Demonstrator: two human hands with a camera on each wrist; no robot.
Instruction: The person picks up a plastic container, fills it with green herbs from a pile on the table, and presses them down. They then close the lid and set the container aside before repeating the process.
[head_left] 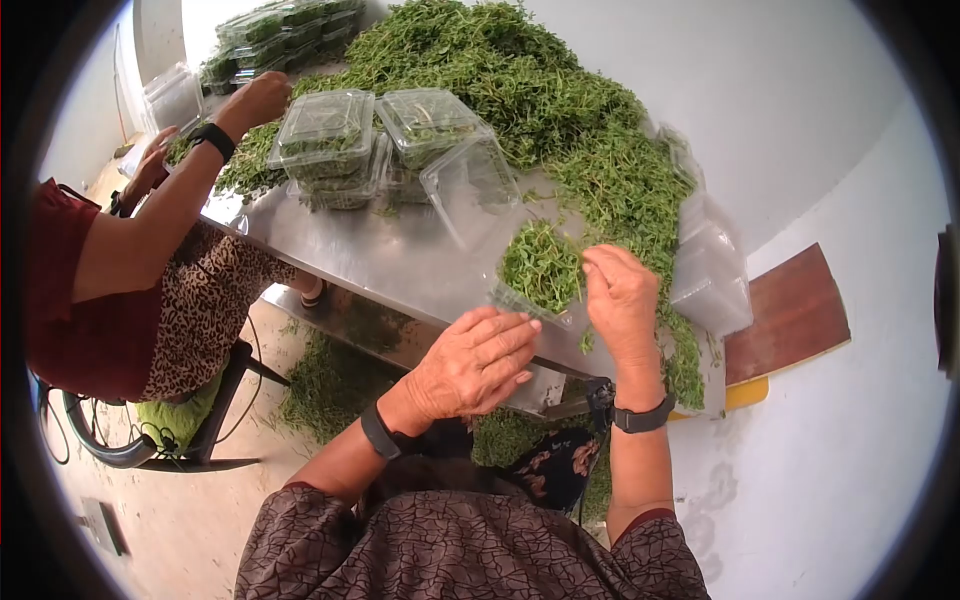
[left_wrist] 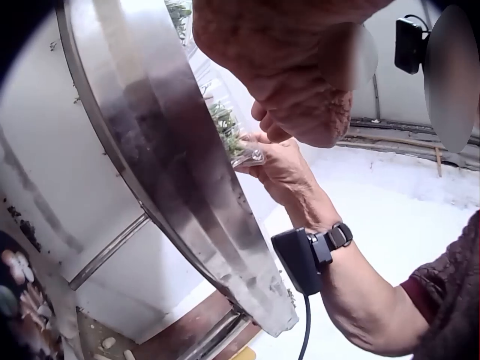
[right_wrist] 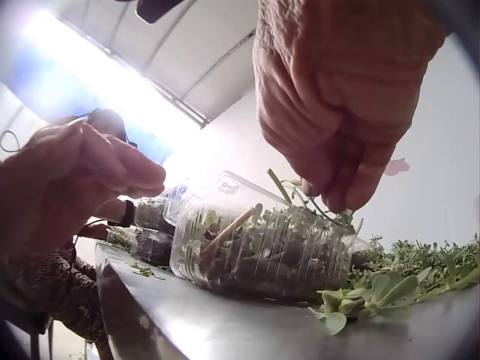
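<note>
A clear plastic box (right_wrist: 255, 259) filled with green sprigs (head_left: 540, 262) stands uncovered on the metal table. Over its right side, my right hand (head_left: 622, 300) pinches a thin stem between thumb and fingertips; the right wrist view shows this hand (right_wrist: 345, 97) just above the leaves. My left hand (head_left: 475, 362) is held at the box's near side with its fingers extended together, palm down, holding nothing visible. In the left wrist view the left hand (left_wrist: 281, 71) fills the top, and my right hand (left_wrist: 289, 176) is beyond it at the box.
Filled boxes (head_left: 325, 135) are stacked left of centre, beside a tilted empty box or lid (head_left: 470, 185). A large heap of greens (head_left: 500, 70) covers the back. Empty boxes (head_left: 710, 265) stand at the right edge. Another person (head_left: 120, 260) works at the left.
</note>
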